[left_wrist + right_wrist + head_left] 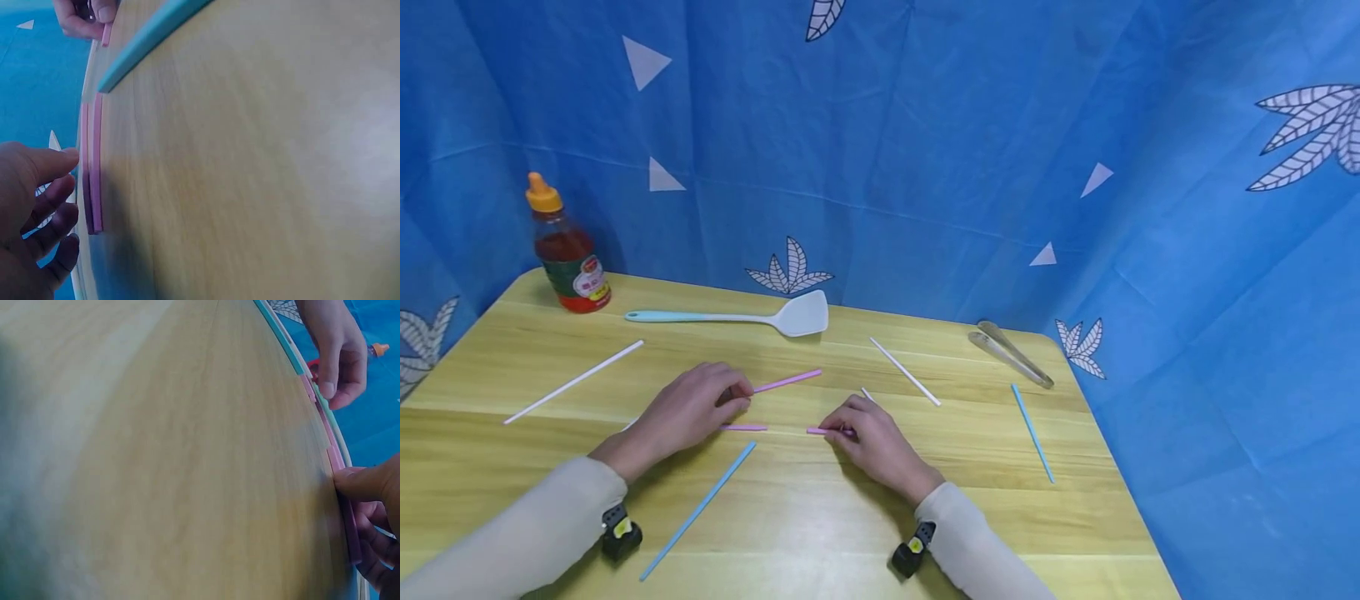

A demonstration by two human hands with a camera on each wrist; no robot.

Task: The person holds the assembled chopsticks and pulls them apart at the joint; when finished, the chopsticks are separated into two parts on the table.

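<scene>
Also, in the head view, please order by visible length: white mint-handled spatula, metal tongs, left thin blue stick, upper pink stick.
Spatula
Blue stick
Tongs
Pink stick, perhaps partly hidden by the left hand

Before the curtain [925, 125], on the worktop [805, 508]: bottle [571, 258] far left, spatula [801, 316] right of it, tongs [1021, 364] far right. Sticks [574, 382] lie left of the left grip [692, 406], between it and the right grip [874, 442], and right of both.
</scene>
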